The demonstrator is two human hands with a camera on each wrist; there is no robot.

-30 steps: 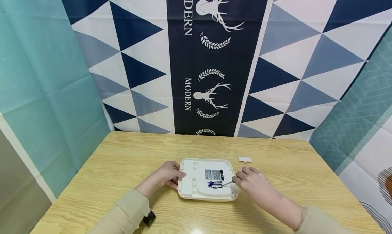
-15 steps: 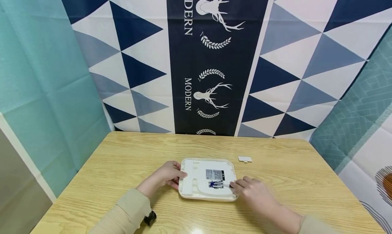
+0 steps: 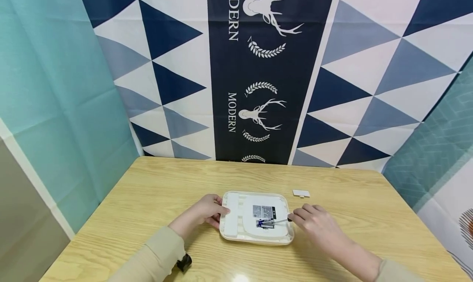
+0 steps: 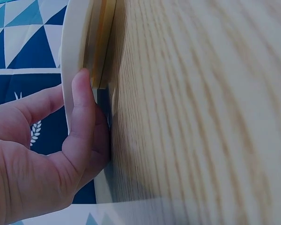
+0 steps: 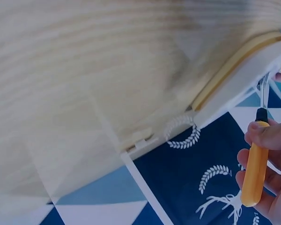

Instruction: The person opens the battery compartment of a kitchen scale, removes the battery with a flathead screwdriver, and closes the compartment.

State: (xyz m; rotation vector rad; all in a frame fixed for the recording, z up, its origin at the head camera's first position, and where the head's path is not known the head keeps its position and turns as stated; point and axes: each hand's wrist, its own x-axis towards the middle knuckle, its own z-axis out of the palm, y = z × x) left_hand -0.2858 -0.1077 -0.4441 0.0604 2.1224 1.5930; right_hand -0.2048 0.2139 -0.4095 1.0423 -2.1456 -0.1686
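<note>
A white, round-cornered device [image 3: 232,226] lies with its underside up in the head view. My left hand [image 3: 207,210] grips its left edge, thumb on top and fingers beneath. In the left wrist view the thumb presses the rim [image 4: 75,47]. My right hand [image 3: 318,224] holds a screwdriver with an orange handle [image 5: 255,168], fingers wrapped round it. Its metal shaft [image 3: 281,221] slants left over the device, the tip at the open battery compartment. Blue and silver batteries [image 3: 264,223] show there, just below a grey label [image 3: 263,211].
A small white battery cover [image 3: 301,193] with a tab lies on the wooden table [image 3: 177,175], behind and right of the device. A black object [image 3: 184,263] shows beside the left sleeve. Patterned cloth [image 3: 251,68] hangs behind the table's back edge.
The whole head view has shifted slightly. The screwdriver pushed farther left, then my right hand drew back a little. The batteries look askew compared with one second ago; my left hand keeps its grip.
</note>
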